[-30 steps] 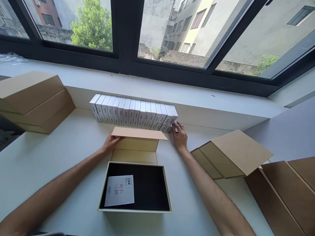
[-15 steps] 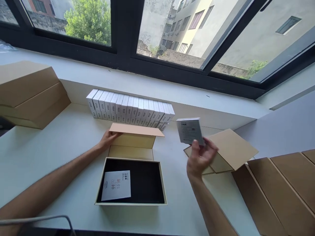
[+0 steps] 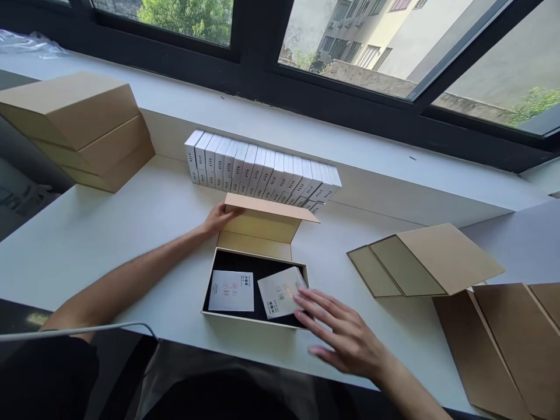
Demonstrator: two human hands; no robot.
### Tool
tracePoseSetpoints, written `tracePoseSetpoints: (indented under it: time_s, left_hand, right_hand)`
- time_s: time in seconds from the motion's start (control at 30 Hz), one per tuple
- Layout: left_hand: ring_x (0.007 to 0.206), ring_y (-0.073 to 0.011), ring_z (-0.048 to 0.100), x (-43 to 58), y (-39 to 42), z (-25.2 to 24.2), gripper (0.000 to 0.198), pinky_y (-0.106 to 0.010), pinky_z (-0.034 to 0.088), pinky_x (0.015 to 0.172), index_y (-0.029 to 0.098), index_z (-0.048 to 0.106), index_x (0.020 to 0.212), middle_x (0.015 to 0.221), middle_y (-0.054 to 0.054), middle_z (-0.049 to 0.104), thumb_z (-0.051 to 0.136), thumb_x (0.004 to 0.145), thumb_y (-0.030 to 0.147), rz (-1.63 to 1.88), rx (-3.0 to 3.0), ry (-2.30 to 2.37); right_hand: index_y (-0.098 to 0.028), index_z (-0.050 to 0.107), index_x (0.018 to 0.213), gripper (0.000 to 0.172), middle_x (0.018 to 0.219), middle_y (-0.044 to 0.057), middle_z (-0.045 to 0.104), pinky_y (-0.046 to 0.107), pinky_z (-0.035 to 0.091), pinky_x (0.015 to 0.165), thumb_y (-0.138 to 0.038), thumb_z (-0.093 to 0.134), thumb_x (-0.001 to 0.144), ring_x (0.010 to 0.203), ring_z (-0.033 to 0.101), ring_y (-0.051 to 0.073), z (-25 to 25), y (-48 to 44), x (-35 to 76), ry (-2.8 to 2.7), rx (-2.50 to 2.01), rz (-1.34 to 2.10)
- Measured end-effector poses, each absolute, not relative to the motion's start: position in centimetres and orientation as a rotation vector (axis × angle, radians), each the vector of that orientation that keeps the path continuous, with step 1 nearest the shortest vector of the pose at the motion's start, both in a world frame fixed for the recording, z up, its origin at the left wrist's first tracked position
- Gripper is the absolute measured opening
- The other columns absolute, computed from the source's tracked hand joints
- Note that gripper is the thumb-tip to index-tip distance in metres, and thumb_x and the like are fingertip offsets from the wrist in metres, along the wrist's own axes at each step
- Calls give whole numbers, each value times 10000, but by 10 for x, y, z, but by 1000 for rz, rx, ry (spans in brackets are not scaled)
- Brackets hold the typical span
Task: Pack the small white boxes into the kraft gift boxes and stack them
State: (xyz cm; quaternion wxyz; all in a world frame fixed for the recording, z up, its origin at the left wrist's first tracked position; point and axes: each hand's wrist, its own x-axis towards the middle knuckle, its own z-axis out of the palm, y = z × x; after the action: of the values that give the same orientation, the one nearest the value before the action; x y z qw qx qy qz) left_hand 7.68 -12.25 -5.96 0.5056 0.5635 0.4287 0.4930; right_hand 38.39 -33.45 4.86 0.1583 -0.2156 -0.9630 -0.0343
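An open gift box with a black inside stands on the white table. One white packet lies flat in its left part. A second white packet sits askew in the right part, and the fingertips of my right hand are at its right edge, spread out. My left hand grips the raised lid at its left end, thumb and fingers around the board.
Behind the lid stands a row of white packets, stacked two high. Tan boxes are piled at the left. An opened tan box and more brown boxes are at the right. A thin cable crosses the lower left.
My right hand has brought its packet down from above the table into the box's right part and opened. My left hand still holds the lid. The camera view has shifted.
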Motion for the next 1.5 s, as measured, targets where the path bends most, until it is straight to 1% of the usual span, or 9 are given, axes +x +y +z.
tracePoseSetpoints:
  time_s: [0.1,0.23,0.4,0.5,0.83,1.07,1.3,1.37,1.5]
  left_hand:
    - [1005,-291,681,76,-122,-61,694,-355,553,836,126,723,1045,1058,-121,755,771,632,682,1160,1360,1036]
    - [1009,-293,682,76,-121,-63,686,-354,553,837,124,719,1048,1064,-125,754,775,636,670,1169,1364,1056]
    - [1020,-294,691,76,-120,-63,646,-358,562,857,130,720,1059,1079,-122,759,781,658,632,1174,1370,1047]
    - [1022,-290,694,77,-119,-61,615,-355,562,866,134,723,1053,1074,-117,763,788,663,606,1166,1381,1033]
    - [978,-283,693,77,-117,-62,611,-325,558,796,125,723,1015,1029,-107,763,764,678,633,1172,1366,1054]
    - [1007,-289,693,77,-117,-62,631,-328,566,819,123,719,1053,1051,-114,762,770,676,627,1152,1366,1028]
    - [1043,-316,692,78,-122,-60,661,-351,565,851,123,733,1055,1087,-130,762,763,674,661,1101,1358,1051]
    - [1036,-318,695,79,-123,-60,671,-358,566,853,122,733,1057,1084,-132,763,759,673,671,1101,1368,1063]
    - [1048,-323,696,81,-125,-62,684,-368,566,868,126,730,1055,1077,-134,765,756,665,687,1112,1378,1078]
  right_hand:
    - [-99,635,1290,519,1214,149,720,451,566,1009,-498,448,1016,1248,618,285,52,-344,376,-2772,-623,-84]
    - [-164,669,1223,285,1039,91,771,374,593,868,-234,582,961,982,725,228,53,-334,355,-2711,-828,-245]
    - [-183,699,1063,199,1289,138,670,452,548,946,-277,541,988,1160,644,296,47,-316,337,-2908,-1076,-128]
    - [-198,692,939,215,1124,100,719,387,564,823,-319,525,1003,1000,677,252,45,-310,333,-2987,-1111,44]
    - [-199,700,885,315,977,68,694,398,459,958,-389,487,1018,1020,615,225,31,-286,285,-2950,-970,515]
    - [-197,625,870,242,839,52,680,289,448,626,-327,480,1013,724,627,182,33,-290,297,-2932,-1153,342]
    - [-250,629,788,341,711,28,678,312,521,643,-404,441,1026,660,644,178,78,-225,366,-1926,-1309,-68]
    - [-255,668,993,266,946,71,728,362,564,747,-483,535,963,868,686,228,80,-181,395,-1664,-1479,-144]
    - [-195,371,1509,786,1356,170,616,432,588,847,-508,645,842,1143,645,298,57,-114,435,-1571,-1598,93]
